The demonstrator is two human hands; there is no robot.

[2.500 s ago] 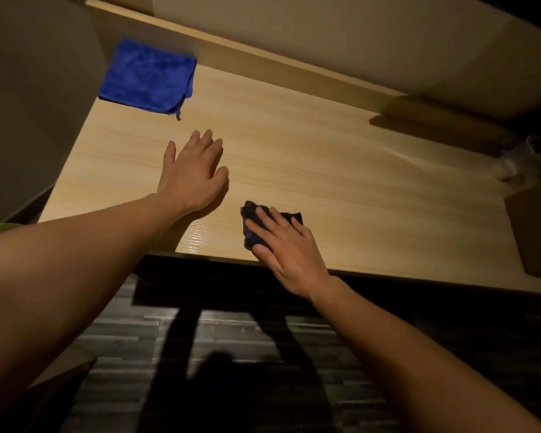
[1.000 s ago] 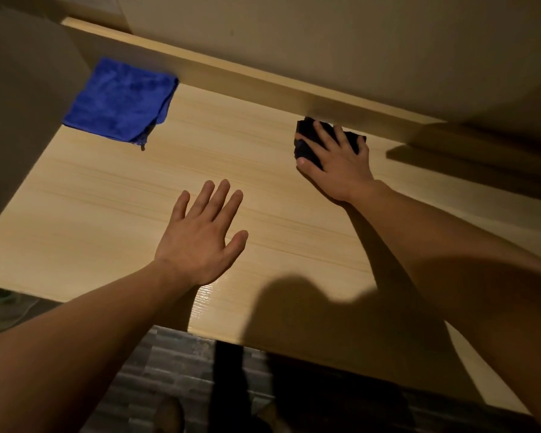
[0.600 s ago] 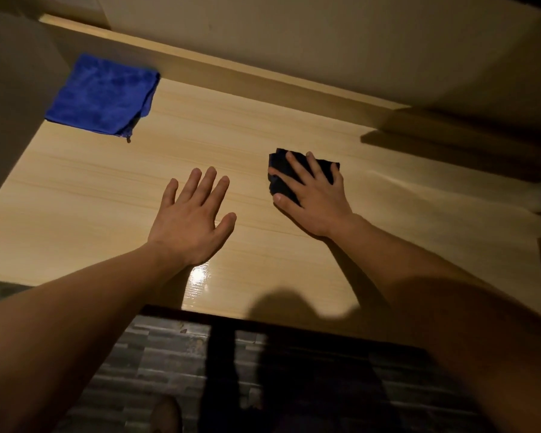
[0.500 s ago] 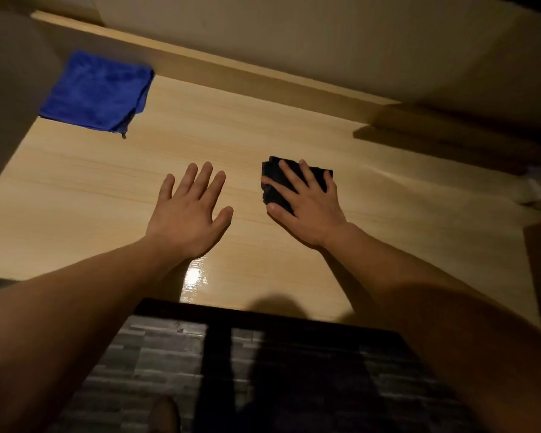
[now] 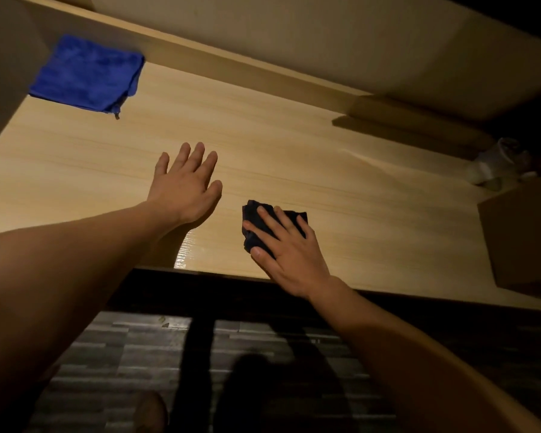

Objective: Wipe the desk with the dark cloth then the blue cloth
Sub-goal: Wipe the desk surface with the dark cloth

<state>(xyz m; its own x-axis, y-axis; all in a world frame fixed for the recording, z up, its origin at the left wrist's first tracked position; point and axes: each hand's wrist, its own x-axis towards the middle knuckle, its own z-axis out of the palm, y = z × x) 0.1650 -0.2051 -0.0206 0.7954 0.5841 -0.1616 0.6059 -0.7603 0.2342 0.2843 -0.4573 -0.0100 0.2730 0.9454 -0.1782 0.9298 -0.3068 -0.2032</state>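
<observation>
The light wooden desk point(image 5: 294, 145) fills the upper half of the head view. My right hand point(image 5: 289, 248) presses flat on a bunched dark cloth point(image 5: 253, 225) near the desk's front edge, fingers spread over it. My left hand point(image 5: 186, 182) lies flat on the bare desk to the left of the cloth, fingers apart and holding nothing. A folded blue cloth point(image 5: 86, 75) rests in the desk's far left corner, well away from both hands.
A brown box point(image 5: 525, 239) stands on the desk's right end, with a pale cup-like object point(image 5: 489, 170) behind it in shadow. A raised wooden back ledge point(image 5: 263, 70) runs along the far side. Dark plank floor point(image 5: 169, 354) lies below the front edge.
My right hand has dragged the dark cloth from the back ledge across the desk to the front edge. My left hand stayed flat on the desk.
</observation>
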